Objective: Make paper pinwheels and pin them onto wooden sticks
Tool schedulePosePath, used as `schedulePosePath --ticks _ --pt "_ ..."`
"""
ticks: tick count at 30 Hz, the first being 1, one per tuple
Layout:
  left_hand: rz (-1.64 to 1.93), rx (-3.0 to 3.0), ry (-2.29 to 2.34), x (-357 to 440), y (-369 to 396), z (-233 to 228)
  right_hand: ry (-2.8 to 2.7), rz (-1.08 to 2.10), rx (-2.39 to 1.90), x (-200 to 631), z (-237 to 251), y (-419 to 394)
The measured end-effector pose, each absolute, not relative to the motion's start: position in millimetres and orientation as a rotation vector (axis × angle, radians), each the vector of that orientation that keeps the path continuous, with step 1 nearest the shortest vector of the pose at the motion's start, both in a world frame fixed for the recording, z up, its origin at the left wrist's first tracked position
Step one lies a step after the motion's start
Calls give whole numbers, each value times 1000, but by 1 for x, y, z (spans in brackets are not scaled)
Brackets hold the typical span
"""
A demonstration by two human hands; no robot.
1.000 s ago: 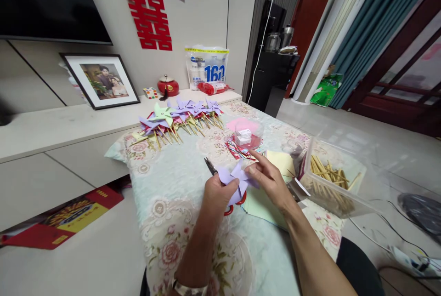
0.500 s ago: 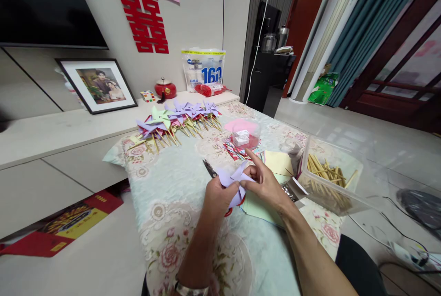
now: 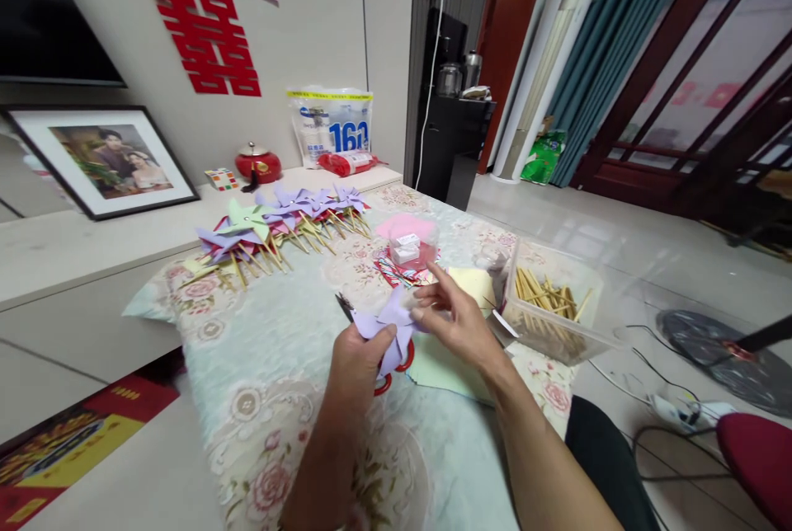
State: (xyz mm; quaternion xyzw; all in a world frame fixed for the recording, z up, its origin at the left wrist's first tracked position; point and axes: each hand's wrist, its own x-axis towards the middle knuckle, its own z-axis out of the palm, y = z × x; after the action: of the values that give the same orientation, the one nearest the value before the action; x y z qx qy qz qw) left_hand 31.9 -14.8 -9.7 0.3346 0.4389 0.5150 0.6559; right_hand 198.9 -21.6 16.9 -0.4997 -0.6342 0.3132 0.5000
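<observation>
Purple paper pinwheel (image 3: 388, 331) sits between both hands, low in the head view and just above the tabletop (image 3: 290, 366) with its flowered cloth. The left hand (image 3: 357, 356) is closed around the paper from below, thumb pressing on the folded centre. The right hand (image 3: 456, 318) pinches one blade tip with thumb and forefinger, other fingers spread loose. Red-handled scissors (image 3: 382, 366) lie under the paper. Finished pinwheels (image 3: 278, 222) lie in a row at the far edge; a clear box of wooden sticks (image 3: 548, 300) stands just beside the right hand. To fold well, I think, the left thumb should keep the centre fixed — each tip comes gently over, without creasing the curve.
</observation>
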Motion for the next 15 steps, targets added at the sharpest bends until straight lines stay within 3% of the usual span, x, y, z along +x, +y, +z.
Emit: schedulePosePath --ticks 8,15 --pt "1187 672 994 33 -15 -4 -1861 153 -1666 258 61 -64" --pt "1227 643 974 34 -14 -7 -2340 -104 -2237 248 49 -75"
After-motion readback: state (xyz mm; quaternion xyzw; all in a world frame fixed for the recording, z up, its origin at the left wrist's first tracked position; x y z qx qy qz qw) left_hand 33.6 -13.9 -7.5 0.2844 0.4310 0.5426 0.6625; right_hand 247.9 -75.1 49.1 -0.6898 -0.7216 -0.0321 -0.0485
